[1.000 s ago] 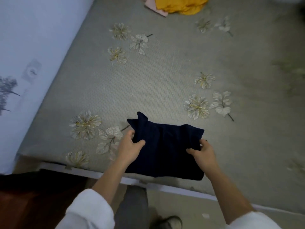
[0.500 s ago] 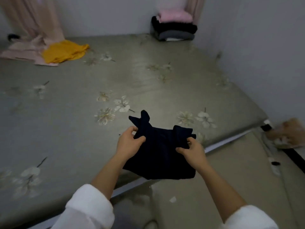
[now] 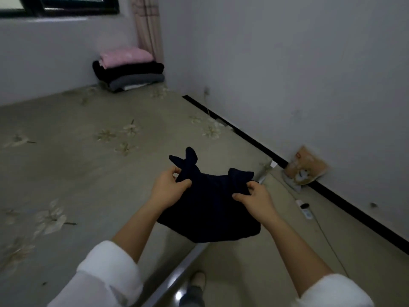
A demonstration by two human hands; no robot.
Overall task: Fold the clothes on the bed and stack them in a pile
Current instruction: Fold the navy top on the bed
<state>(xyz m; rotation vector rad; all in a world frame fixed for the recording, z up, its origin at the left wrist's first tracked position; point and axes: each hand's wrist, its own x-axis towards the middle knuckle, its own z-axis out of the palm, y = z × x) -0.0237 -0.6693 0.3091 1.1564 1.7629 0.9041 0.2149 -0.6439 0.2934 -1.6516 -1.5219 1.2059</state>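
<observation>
— Above the bed (image 3: 66, 173) edge, what could go wrong?

— I hold the folded dark garment (image 3: 210, 209) up in the air, well apart from the pile (image 3: 128, 72) in the far corner. Loose corners stick up, so I judge the fold could fall open on the way.

— Your grip?

— My left hand (image 3: 170, 189) and right hand (image 3: 257, 199) each pinch a top corner, thumb over curled fingers.
</observation>
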